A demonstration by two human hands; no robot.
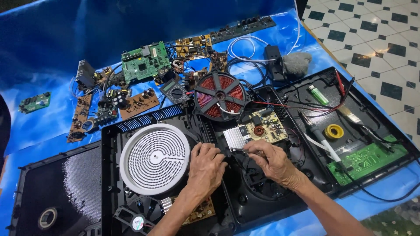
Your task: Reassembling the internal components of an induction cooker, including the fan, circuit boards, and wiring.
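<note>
Down at lower centre of the frame, both hands work inside an opened black cooktop housing [280, 94] that lies on a table covered with blue sheeting [52, 39]. The left hand [205, 168] rests palm-down on the housing's middle, fingers curled and loosely closed, touching the plastic just right of the white round radiant heating element [154, 158]; whether it holds anything I cannot tell. The right hand [271, 161] pinches a small metal part [238, 150] between thumb and fingertips, just below the ribbed aluminium heatsink [235, 137]. That heatsink touches a yellowish circuit board [267, 124] at centre. Above them sits a red copper induction coil [220, 96]. Toward the right of the frame lie a soldering iron [321, 140], a yellow roll of tape [334, 131], a green lighter [318, 95] and a green circuit board [365, 159]. At upper left, a multimeter [175, 91] lies among loose boards.
</note>
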